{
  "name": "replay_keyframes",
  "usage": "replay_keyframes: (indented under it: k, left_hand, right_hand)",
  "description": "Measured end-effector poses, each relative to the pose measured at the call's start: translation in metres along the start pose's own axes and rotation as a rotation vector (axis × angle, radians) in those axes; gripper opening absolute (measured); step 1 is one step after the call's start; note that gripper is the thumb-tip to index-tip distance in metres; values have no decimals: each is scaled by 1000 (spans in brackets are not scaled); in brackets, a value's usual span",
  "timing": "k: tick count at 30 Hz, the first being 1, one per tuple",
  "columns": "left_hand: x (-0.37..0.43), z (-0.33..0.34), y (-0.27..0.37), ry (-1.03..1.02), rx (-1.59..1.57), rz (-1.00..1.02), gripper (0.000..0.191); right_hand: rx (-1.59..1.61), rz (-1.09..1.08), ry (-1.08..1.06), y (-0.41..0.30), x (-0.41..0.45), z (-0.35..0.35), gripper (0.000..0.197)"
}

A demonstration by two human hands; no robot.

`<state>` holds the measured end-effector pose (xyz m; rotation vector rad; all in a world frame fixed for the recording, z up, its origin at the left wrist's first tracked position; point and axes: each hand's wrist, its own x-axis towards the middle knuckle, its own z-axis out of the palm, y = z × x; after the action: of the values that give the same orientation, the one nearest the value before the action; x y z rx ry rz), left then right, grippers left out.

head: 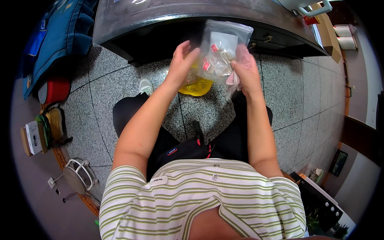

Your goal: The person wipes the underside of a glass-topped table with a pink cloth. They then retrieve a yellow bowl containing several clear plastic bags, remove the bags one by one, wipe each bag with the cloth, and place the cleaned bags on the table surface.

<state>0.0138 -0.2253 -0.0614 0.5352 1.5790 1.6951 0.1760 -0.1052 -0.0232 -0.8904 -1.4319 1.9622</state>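
Note:
My right hand [247,70] grips a clear zip-top plastic bag [223,34] by its right side. Small packets with red-and-white tags show through the bag, along with a white card. Some thin, pinkish crumpled plastic [234,82] hangs from the same hand. My left hand [183,64] is just left of the bag, fingers apart, slightly blurred, with nothing seen in it. Below the bag, on the speckled floor between my feet, is a yellow plastic basket [196,88], partly hidden by the bag and my left hand.
A dark table [180,12] with drawers stands in front of me, a white appliance with a handle [315,10] at its right. A cardboard box [328,39] is beside it. To the left are a blue cloth cover [64,39], a red container [57,89] and a round stool [75,178].

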Motion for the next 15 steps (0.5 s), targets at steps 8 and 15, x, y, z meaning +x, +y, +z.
replay_keyframes:
  k: [8,15]
  left_hand:
    - [-18,8,-3,-459,-739,-318,64]
    - [-19,6,0,-397,-694,-439,49]
  right_hand:
    - [-825,-609,-17,20,-41,72,41]
    - [-1269,-527,117,4,-9,45,29]
